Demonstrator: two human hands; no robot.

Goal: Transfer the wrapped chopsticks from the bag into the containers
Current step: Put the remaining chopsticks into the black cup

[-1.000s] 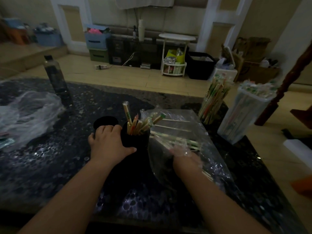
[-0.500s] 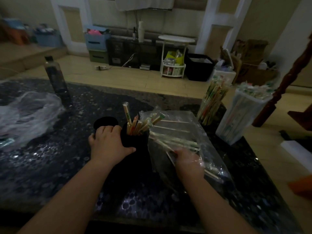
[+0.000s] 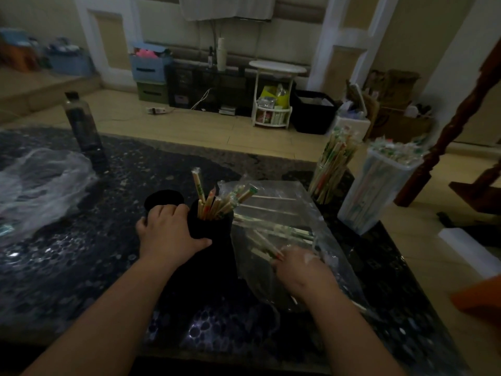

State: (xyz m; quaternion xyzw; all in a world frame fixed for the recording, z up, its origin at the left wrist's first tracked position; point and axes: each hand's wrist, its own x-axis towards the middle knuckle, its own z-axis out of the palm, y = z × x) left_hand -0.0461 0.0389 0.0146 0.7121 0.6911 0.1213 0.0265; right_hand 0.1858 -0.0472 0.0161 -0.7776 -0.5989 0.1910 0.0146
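A clear plastic bag (image 3: 320, 210) lies on the dark table with wrapped chopsticks (image 3: 284, 230) inside. My right hand (image 3: 301, 267) is inside the bag's near end and pinches a few wrapped chopsticks (image 3: 264, 246). A black cup (image 3: 211, 226) in the middle holds several wrapped chopsticks standing up. My left hand (image 3: 166, 234) grips that cup from its left side. A second black cup (image 3: 162, 198) stands just behind my left hand.
A dark bottle (image 3: 84, 131) stands at the back left, beside crumpled clear plastic (image 3: 40, 183). At the right stand a holder full of chopsticks (image 3: 333, 166) and a white tub (image 3: 379, 185) packed with them. The table's right edge (image 3: 401, 256) runs close by.
My right hand has drawn back toward me inside the bag, taking a few wrapped chopsticks with it. My left hand has stayed on the black cup.
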